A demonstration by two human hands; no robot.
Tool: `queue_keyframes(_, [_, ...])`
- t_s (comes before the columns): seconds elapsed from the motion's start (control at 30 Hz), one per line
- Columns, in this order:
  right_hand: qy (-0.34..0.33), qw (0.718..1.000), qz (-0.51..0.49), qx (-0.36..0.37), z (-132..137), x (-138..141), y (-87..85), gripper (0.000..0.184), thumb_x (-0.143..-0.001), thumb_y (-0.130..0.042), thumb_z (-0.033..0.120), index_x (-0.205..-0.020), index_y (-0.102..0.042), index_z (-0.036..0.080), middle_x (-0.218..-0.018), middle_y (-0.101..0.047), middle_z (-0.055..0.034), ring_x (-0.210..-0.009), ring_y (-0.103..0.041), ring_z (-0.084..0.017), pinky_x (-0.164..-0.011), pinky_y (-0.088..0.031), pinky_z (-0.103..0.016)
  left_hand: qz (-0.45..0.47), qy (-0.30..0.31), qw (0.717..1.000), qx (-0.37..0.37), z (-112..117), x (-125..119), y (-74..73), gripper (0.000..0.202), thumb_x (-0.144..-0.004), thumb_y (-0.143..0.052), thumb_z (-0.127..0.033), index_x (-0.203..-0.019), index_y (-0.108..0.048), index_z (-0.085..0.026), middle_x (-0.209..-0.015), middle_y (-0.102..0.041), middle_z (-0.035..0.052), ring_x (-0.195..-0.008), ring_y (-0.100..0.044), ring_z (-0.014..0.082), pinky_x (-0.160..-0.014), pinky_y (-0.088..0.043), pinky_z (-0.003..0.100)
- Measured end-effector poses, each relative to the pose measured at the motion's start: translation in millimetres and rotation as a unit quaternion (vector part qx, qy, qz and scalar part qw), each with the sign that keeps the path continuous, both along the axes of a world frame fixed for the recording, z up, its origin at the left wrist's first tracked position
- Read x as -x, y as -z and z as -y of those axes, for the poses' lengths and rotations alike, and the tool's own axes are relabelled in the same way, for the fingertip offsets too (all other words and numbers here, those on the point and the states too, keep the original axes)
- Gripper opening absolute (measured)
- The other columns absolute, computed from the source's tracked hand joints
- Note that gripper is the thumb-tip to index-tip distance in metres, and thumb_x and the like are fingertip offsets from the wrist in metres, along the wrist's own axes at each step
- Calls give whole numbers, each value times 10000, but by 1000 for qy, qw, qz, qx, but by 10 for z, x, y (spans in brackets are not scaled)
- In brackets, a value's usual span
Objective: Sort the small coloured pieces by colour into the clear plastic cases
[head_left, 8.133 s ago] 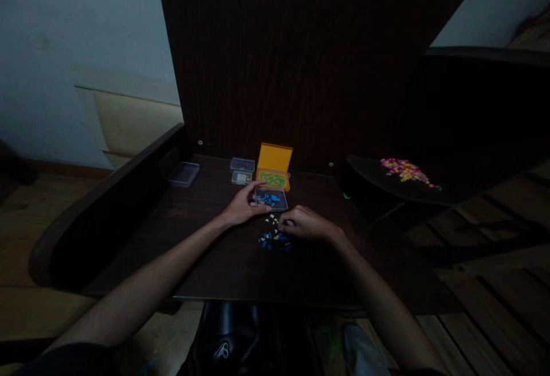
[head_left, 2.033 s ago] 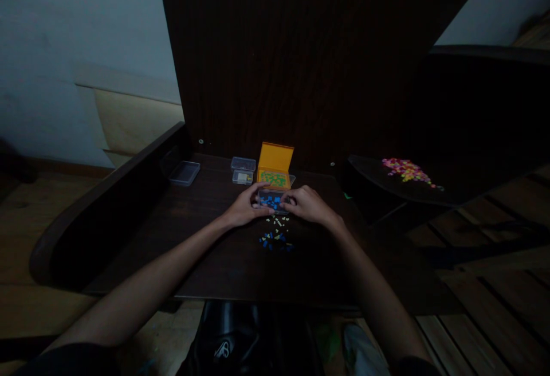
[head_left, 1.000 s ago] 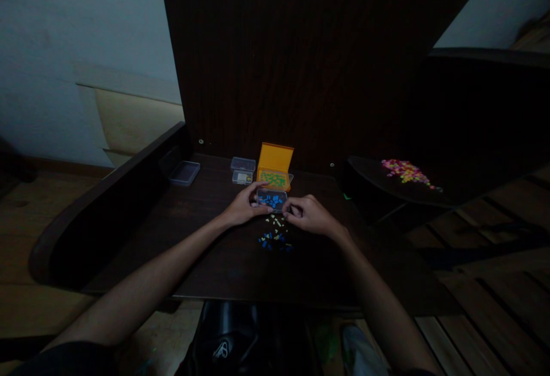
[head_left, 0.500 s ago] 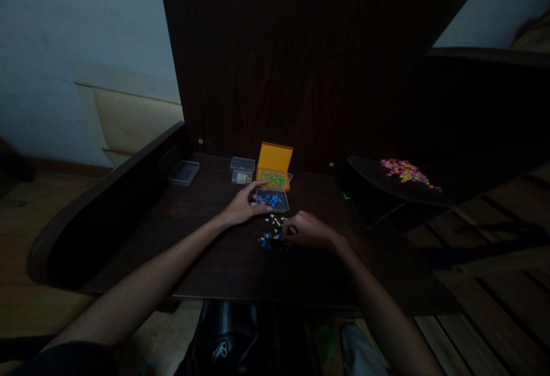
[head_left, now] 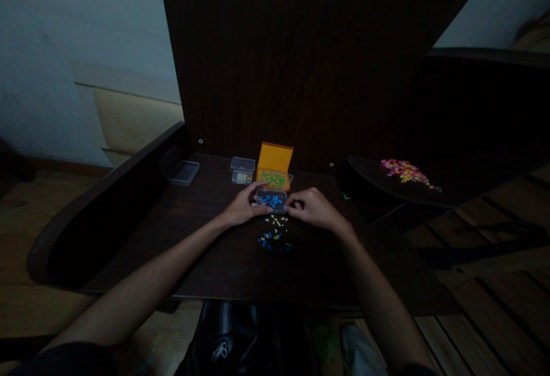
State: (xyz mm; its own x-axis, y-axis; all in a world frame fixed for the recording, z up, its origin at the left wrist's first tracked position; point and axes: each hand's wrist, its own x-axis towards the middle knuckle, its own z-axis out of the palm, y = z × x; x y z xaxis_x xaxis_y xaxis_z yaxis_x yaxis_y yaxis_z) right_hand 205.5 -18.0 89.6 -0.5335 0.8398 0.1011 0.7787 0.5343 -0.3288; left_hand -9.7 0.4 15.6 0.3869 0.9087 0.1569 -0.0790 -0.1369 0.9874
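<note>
A small clear tray [head_left: 259, 202] holding blue pieces sits mid-table. My left hand [head_left: 242, 206] rests against its left edge, fingers curled round the rim. My right hand [head_left: 313, 207] is at the tray's right edge, fingertips pinched together over it; what they hold is too small to make out. A loose pile of blue and pale yellow pieces [head_left: 274, 232] lies just in front of the tray, between my wrists. Behind the tray stands an open orange box [head_left: 275, 165] with green pieces in it.
Two small clear boxes [head_left: 242, 170] sit left of the orange box, and a clear lid or tray [head_left: 184, 172] lies further left near the raised dark side rail [head_left: 107, 198]. A pile of pink and yellow pieces [head_left: 404, 171] lies on a dark surface to the right.
My right hand has moved from the loose pile up to the right edge of the blue tray. The left hand has stayed on the tray's left side.
</note>
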Motion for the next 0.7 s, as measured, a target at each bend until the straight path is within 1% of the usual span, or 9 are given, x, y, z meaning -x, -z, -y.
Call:
queue_keyframes(0.17, [10, 999, 38, -13, -136, 50, 36, 147, -793, -612, 260, -829, -729, 178, -649, -629, -3, -571, -511, -99, -563, -285, -212, 2, 2, 1000, -2, 12, -8, -19, 764, -608, -800, -210, -1285, -448, -173, -1225, -551, 125, -873, -610, 151, -831, -534, 383])
queue_keyframes(0.33, [11, 997, 71, -8, -211, 78, 75, 119, -765, -630, 226, -827, -730, 206, -669, -640, 1, -579, -508, -103, -562, -278, -218, 10, 3, 1000, 0, 24, -18, -37, 754, -603, -802, -199, -1273, -458, -169, -1209, -561, 119, -884, -608, 147, -844, -533, 377])
queue_keyframes(0.5, [14, 997, 81, 10, -252, 87, 83, 104, -739, -658, 221, -819, -726, 223, -685, -635, 10, -597, -511, -105, -559, -275, -221, 14, 7, 1000, 1, 21, -13, -32, 742, -609, -795, -178, -1272, -460, -171, -1230, -551, 128, -892, -610, 151, -851, -533, 393])
queue_keyframes(0.7, [20, 996, 90, 19, -273, 84, 68, 91, -726, -677, 223, -803, -723, 212, -679, -626, 2, -618, -508, -111, -555, -267, -227, 11, 9, 1000, -6, 21, -5, -28, 726, -613, -789, -176, -1266, -471, -173, -1236, -548, 127, -900, -608, 156, -848, -539, 398])
